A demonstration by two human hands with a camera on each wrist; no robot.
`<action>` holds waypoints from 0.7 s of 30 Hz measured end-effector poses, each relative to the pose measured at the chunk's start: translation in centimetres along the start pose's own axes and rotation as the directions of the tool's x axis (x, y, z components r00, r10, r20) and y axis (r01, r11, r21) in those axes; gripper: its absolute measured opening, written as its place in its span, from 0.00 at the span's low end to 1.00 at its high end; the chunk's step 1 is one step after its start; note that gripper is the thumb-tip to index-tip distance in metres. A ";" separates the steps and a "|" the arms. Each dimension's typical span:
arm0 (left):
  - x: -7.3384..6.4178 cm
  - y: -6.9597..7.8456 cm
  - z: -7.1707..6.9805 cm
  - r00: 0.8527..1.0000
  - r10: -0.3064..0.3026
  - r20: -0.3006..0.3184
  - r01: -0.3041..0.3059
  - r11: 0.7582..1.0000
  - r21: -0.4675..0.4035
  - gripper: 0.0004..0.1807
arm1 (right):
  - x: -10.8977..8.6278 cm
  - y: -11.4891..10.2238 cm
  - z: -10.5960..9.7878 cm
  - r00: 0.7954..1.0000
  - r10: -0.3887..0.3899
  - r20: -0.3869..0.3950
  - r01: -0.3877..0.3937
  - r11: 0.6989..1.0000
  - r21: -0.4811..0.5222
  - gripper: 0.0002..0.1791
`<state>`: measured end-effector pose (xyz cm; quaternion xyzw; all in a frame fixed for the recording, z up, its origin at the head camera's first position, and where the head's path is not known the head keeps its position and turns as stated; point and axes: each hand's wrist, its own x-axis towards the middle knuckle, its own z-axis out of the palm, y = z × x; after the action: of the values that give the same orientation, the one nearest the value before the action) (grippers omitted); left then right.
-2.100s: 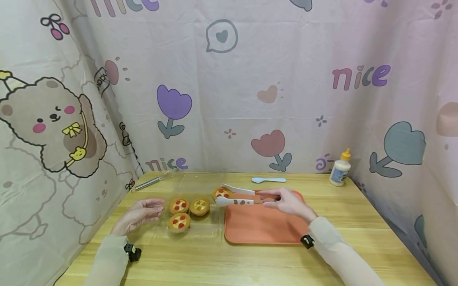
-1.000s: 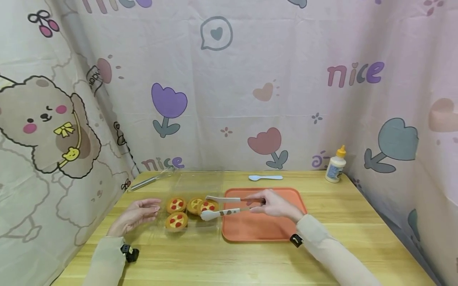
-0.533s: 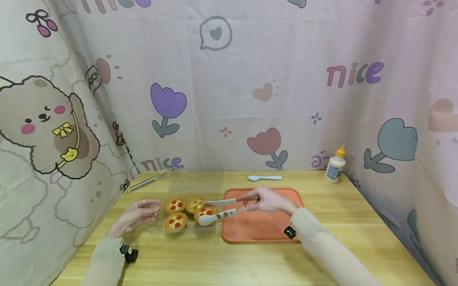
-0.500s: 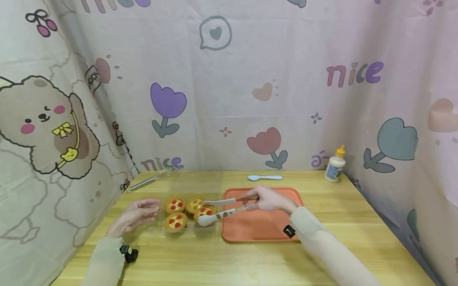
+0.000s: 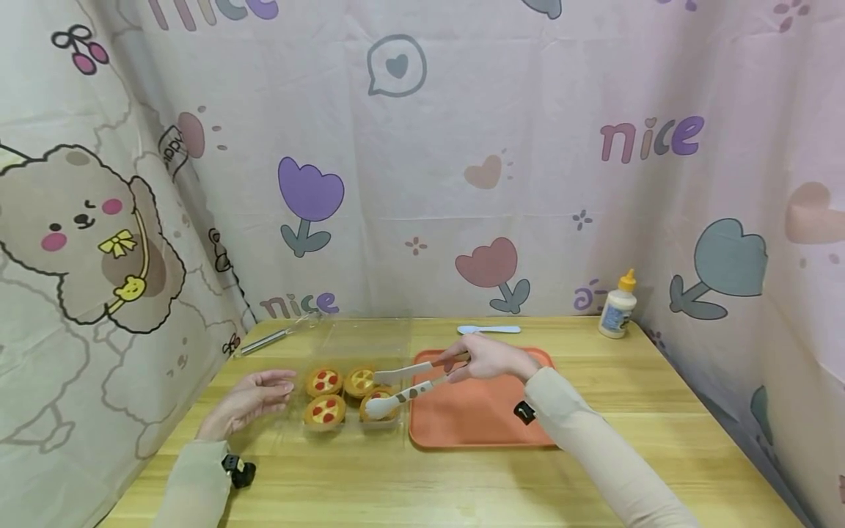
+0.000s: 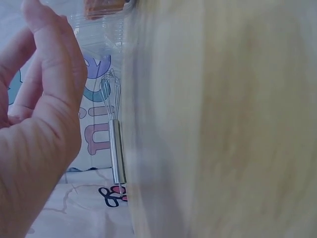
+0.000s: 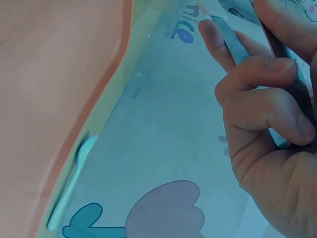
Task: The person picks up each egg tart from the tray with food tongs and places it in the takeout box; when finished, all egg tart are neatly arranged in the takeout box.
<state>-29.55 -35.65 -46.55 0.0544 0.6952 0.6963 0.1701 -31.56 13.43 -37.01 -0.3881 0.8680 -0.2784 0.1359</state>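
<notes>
In the head view my right hand (image 5: 487, 358) grips a pair of tongs (image 5: 414, 392) with white, brown-spotted ends. Their tips are spread apart, and the lower one overlaps a small pizza-like tart (image 5: 386, 417) in the front right of a clear plastic container (image 5: 363, 336). Beside it in the container sit a plain yellow-topped tart (image 5: 360, 382) and two red-dotted tarts (image 5: 324, 413). Left of the container hangs my left hand (image 5: 257, 396), fingers loosely bent and holding nothing. The right wrist view shows my fingers curled round the tongs' handle (image 7: 235, 44).
An orange tray (image 5: 488, 425) lies right of the container, under my right hand. Behind it are a light blue spoon (image 5: 490, 329) and, farther right, a glue bottle (image 5: 618, 312) with an orange cap. A metal whisk (image 5: 267, 341) lies at the back left.
My right hand has carried the tart left in the tongs and lowered it into the container's front right. The tongs' tips have spread. My left hand has stayed beside the container.
</notes>
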 end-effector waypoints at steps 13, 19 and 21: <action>0.1 -0.1 0.0 1.000 0.008 0.022 -0.008 1.000 -0.017 0.22 | -1.4 2.0 0.5 0.998 0.011 -0.062 -0.001 0.988 0.156 0.23; 0.1 0.1 -0.1 1.000 -0.002 0.009 0.002 1.000 -0.001 0.23 | -2.0 2.6 0.6 0.994 0.047 -0.097 -0.020 0.965 0.262 0.26; 0.1 0.0 -0.1 1.000 0.002 0.009 -0.002 1.000 0.006 0.23 | -2.1 2.9 0.6 0.992 0.050 -0.114 -0.016 0.958 0.286 0.27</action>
<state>-29.71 -35.71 -46.56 0.0588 0.6963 0.6942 0.1725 -31.62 16.39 -39.12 -0.3324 0.8320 -0.4207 0.1422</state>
